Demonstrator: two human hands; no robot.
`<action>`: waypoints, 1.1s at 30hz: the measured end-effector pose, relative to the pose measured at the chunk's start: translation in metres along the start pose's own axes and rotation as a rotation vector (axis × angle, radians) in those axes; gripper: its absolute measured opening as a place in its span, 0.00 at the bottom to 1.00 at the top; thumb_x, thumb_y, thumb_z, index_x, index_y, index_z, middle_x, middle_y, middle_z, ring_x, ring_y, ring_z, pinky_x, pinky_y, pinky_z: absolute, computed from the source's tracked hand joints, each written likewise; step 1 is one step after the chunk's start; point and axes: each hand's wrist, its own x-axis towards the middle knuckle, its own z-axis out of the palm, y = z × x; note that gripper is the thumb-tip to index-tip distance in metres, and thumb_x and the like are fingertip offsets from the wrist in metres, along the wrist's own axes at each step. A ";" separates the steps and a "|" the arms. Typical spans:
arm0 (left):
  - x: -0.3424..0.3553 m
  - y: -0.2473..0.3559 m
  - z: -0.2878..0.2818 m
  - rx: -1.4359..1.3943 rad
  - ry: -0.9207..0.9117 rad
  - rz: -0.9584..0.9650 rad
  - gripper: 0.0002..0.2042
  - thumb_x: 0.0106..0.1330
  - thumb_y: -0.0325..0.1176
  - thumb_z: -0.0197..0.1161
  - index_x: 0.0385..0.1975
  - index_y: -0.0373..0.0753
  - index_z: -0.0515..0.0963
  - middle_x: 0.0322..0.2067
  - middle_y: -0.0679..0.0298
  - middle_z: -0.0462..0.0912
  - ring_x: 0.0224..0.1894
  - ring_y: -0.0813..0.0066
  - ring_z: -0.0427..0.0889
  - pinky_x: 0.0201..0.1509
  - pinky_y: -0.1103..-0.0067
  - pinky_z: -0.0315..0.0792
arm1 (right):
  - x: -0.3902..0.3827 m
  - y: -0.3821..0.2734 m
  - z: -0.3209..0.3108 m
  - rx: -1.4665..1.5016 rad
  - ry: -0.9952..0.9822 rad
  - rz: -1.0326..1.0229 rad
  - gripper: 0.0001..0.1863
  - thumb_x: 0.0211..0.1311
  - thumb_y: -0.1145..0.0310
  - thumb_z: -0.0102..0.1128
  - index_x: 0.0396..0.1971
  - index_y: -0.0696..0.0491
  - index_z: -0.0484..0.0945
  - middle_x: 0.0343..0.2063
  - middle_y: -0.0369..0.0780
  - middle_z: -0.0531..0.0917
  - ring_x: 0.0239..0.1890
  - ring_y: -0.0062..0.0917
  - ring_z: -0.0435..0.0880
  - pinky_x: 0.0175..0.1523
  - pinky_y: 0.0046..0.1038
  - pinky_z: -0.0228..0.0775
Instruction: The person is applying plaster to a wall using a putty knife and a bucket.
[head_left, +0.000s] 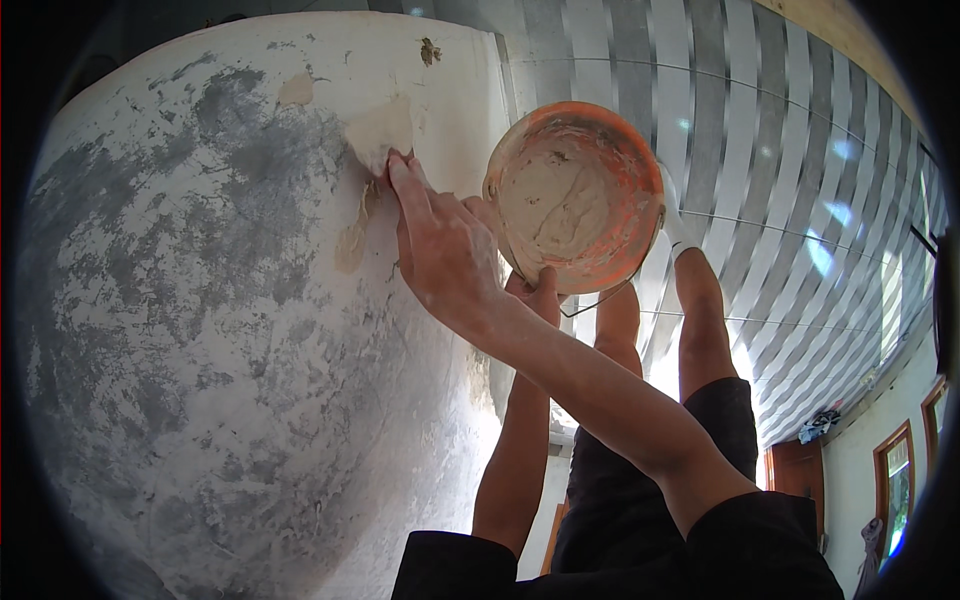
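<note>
My left hand grips the orange bucket at its near rim, thumb up against the edge. Inside lies beige wet filler, with smears up the bucket's wall. Crossing over my left arm, my right hand is at the wall, fingers pinched on what looks like a thin flat scraper against the surface. Its edges are hard to tell from the beige filler patch just above. A smaller streak of filler runs below the fingertips.
Grey mottled areas cover much of the white wall. To the right spreads a floor with grey and white stripes, where my legs stand close behind the bucket. A brown wooden door and a framed window appear at lower right.
</note>
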 end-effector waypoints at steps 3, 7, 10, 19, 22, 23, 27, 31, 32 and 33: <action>-0.001 -0.001 0.004 0.014 0.060 0.105 0.20 0.63 0.26 0.59 0.53 0.26 0.65 0.50 0.45 0.73 0.49 0.55 0.79 0.52 0.64 0.80 | -0.005 0.007 -0.005 0.006 -0.015 -0.044 0.22 0.63 0.72 0.50 0.58 0.54 0.67 0.30 0.50 0.82 0.25 0.43 0.78 0.38 0.41 0.69; 0.016 -0.030 -0.017 -0.043 0.129 0.369 0.21 0.63 0.26 0.58 0.55 0.27 0.64 0.50 0.45 0.73 0.49 0.55 0.79 0.52 0.65 0.80 | 0.007 0.011 -0.017 -0.068 -0.033 0.077 0.26 0.58 0.76 0.50 0.60 0.56 0.66 0.39 0.48 0.83 0.29 0.35 0.82 0.42 0.36 0.68; 0.015 -0.035 -0.015 -0.047 0.099 0.301 0.23 0.63 0.26 0.59 0.57 0.28 0.62 0.53 0.45 0.71 0.51 0.55 0.77 0.53 0.64 0.80 | 0.020 0.023 -0.011 -0.041 0.051 0.035 0.26 0.58 0.76 0.50 0.59 0.56 0.66 0.38 0.47 0.83 0.28 0.32 0.82 0.43 0.35 0.67; 0.018 -0.025 -0.016 -0.044 -0.041 0.033 0.32 0.63 0.27 0.60 0.65 0.35 0.52 0.63 0.48 0.58 0.61 0.52 0.67 0.58 0.59 0.74 | 0.006 0.013 -0.006 -0.060 0.041 -0.102 0.25 0.60 0.75 0.52 0.59 0.56 0.67 0.24 0.40 0.82 0.24 0.30 0.79 0.39 0.33 0.65; 0.031 -0.050 -0.044 0.089 0.095 0.373 0.35 0.64 0.29 0.61 0.68 0.37 0.47 0.66 0.50 0.52 0.65 0.51 0.60 0.61 0.57 0.71 | 0.010 0.017 -0.004 -0.044 0.126 -0.086 0.24 0.59 0.75 0.53 0.58 0.56 0.68 0.24 0.40 0.83 0.24 0.29 0.79 0.39 0.32 0.64; 0.018 -0.043 -0.037 -0.018 -0.041 0.277 0.33 0.64 0.29 0.62 0.66 0.38 0.52 0.65 0.55 0.56 0.64 0.60 0.61 0.63 0.67 0.66 | 0.012 0.033 -0.005 -0.035 0.216 -0.082 0.24 0.59 0.75 0.53 0.58 0.56 0.68 0.24 0.39 0.83 0.24 0.29 0.79 0.39 0.31 0.64; 0.005 -0.027 -0.027 -0.066 -0.147 0.218 0.33 0.64 0.30 0.63 0.66 0.38 0.53 0.64 0.56 0.58 0.64 0.63 0.62 0.64 0.69 0.65 | 0.028 0.032 -0.003 -0.089 0.195 -0.034 0.23 0.60 0.75 0.52 0.57 0.55 0.68 0.24 0.40 0.83 0.24 0.29 0.79 0.38 0.32 0.64; 0.010 -0.022 -0.021 0.014 -0.121 0.254 0.36 0.64 0.31 0.62 0.68 0.37 0.48 0.65 0.50 0.54 0.65 0.54 0.62 0.61 0.58 0.71 | 0.023 0.016 0.009 -0.159 0.079 -0.092 0.25 0.60 0.75 0.51 0.59 0.55 0.67 0.25 0.39 0.83 0.24 0.28 0.79 0.39 0.32 0.64; 0.013 -0.022 -0.022 -0.001 -0.090 0.181 0.36 0.64 0.32 0.62 0.68 0.37 0.48 0.65 0.50 0.54 0.64 0.55 0.63 0.61 0.58 0.71 | 0.018 0.011 0.009 -0.102 0.061 -0.119 0.25 0.60 0.75 0.51 0.59 0.54 0.67 0.25 0.39 0.83 0.24 0.27 0.79 0.39 0.32 0.64; 0.016 -0.022 -0.023 -0.017 -0.059 0.108 0.36 0.64 0.33 0.62 0.68 0.37 0.48 0.65 0.51 0.54 0.64 0.57 0.63 0.61 0.59 0.71 | 0.013 0.010 0.007 -0.103 0.061 -0.118 0.25 0.60 0.75 0.51 0.59 0.54 0.67 0.25 0.39 0.83 0.24 0.27 0.79 0.39 0.32 0.64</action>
